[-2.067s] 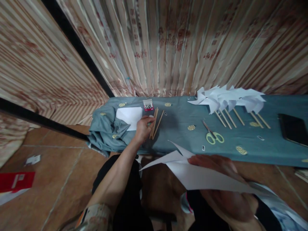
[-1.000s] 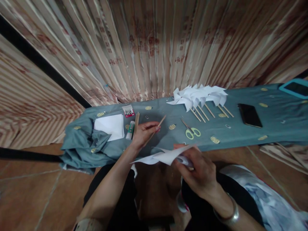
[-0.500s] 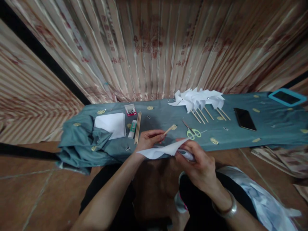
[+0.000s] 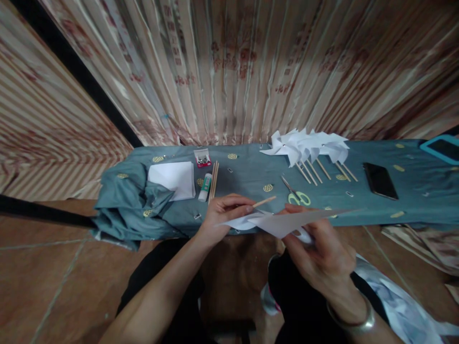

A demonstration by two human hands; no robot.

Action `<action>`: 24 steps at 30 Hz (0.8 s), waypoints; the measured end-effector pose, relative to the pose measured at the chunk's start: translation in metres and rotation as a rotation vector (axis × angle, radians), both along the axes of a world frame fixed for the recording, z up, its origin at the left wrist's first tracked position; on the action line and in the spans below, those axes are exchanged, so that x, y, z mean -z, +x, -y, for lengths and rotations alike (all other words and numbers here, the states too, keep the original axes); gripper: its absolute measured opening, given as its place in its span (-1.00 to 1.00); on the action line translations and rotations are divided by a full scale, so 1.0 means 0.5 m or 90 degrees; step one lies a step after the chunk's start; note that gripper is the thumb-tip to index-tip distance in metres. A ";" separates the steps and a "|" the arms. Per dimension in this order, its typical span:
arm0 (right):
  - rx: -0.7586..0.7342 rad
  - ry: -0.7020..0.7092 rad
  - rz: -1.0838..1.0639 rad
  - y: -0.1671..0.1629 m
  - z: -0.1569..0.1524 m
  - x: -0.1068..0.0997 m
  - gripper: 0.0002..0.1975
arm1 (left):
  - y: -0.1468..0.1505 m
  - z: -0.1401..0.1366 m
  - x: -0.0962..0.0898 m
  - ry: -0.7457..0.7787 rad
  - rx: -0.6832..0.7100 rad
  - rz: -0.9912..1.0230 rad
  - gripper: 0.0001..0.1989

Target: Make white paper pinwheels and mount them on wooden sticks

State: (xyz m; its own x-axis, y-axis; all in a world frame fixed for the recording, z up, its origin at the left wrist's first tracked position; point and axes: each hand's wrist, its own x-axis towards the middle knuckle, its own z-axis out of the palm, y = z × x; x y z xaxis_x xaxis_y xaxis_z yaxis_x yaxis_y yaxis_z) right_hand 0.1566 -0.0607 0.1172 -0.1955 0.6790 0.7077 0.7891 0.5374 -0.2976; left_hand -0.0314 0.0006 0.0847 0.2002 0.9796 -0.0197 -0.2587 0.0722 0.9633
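My left hand (image 4: 225, 214) is closed around a thin wooden stick (image 4: 265, 201), its tip sticking out to the right. A white paper pinwheel (image 4: 283, 222) spans the gap between my hands, its left blade touching the left fingers. Behind its right blade, my right hand (image 4: 322, 243) is closed on a white rounded tool (image 4: 304, 236); paper and fingers hide most of it, so its kind is unclear. Scissors with green handles (image 4: 298, 198) lie just beyond the right hand. Several wooden sticks (image 4: 214, 179) and a glue stick (image 4: 205, 187) rest beyond the left hand.
Finished-looking paper pinwheels (image 4: 304, 145) on sticks lie at the back of the cloth-covered bench (image 4: 247, 167). A paper stack (image 4: 174, 179) and a small red box of metal pins (image 4: 202, 158) are at left. A phone (image 4: 380, 180) and a blue-framed tablet (image 4: 442, 149) are at right.
The pinwheel has turned between my hands, with a blade now stretching right across my right hand. The stick tip points more flatly to the right. The view has shifted slightly.
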 end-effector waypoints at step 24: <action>-0.096 -0.002 0.041 0.015 0.007 -0.026 -0.67 | -0.009 0.023 -0.030 0.132 0.009 -0.065 -0.88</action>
